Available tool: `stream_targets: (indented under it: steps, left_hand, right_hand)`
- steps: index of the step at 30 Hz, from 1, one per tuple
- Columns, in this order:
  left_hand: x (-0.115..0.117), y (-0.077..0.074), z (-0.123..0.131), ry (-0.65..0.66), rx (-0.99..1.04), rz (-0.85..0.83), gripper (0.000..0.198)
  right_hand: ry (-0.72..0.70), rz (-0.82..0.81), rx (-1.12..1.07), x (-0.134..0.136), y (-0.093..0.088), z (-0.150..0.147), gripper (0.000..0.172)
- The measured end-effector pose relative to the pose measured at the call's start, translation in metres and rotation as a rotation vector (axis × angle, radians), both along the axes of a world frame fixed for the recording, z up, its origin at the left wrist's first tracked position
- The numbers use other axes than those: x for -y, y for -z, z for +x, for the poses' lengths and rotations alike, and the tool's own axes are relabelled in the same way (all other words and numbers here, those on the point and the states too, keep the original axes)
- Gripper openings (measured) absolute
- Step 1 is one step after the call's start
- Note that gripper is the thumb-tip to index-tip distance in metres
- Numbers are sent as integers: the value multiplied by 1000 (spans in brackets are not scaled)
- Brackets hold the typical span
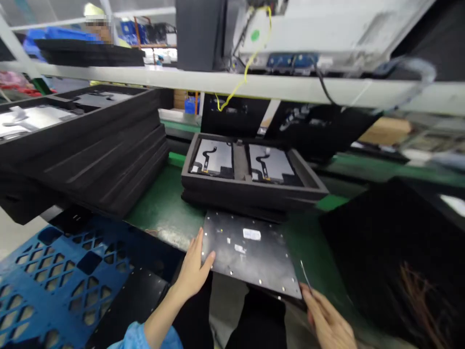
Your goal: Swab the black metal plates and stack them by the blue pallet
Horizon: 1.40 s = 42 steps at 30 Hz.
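Observation:
My left hand (193,269) grips the left edge of a flat black panel (250,254) with white stickers and small screws along its rim. The panel juts over the front edge of the green bench. My right hand (327,320) is at the panel's near right corner, with a thin metal tool (305,275) sticking up from its fingers. Just behind the panel stands a black foam tray (254,186) with two grey plates carrying flex cables.
A tall stack of black foam trays (83,145) fills the left. A blue plastic pallet (54,276) lies at lower left. A white shelf rail (254,87) with cables and a device runs overhead. Dark material covers the right side (392,252). A person stands far back left.

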State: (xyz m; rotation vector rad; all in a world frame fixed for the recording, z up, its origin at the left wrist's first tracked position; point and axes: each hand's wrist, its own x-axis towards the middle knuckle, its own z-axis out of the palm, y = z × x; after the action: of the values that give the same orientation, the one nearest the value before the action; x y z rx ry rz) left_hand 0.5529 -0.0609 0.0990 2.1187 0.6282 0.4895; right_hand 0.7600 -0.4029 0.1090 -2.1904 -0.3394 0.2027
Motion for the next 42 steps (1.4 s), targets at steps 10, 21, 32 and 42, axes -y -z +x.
stream_targets:
  steps: [10,21,32,42]
  left_hand:
    - [-2,-19,1,-98,32,-168,73]
    - [44,-21,22,-103,42,-144,74]
    - [94,-23,69,227,67,-259,92]
    - [-94,-52,68,-327,529,-259,39]
  right_hand:
    - [146,-344,340,-40,-5,46,71]
    - [48,-7,-52,-55,-28,15,90]
    - [143,-252,131,0,-47,53,104]
    - [45,295,-56,-85,-104,128,72]
